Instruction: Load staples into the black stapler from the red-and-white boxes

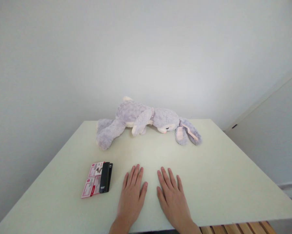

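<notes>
My left hand (132, 195) lies flat on the pale tabletop (209, 182), palm down with fingers stretched out. Beside it, my right hand (172, 197) rests the same way, and neither holds anything. Just left of my left hand is a black stapler (105, 177), seemingly on its side. Two small red-and-white boxes (92, 179) adjoin its left side; one is printed with a picture of a stapler. Beyond both hands, a lavender plush rabbit (133, 113) lies on its side, ears to the right and legs to the left, with a beaded necklace (152, 114) around its neck.
A plain light wall (146, 58) rises behind the table's far edge, close to the rabbit's back. Wooden slats (236, 228) show below the near edge at the right. A pale door or panel (270, 136) stands at the far right.
</notes>
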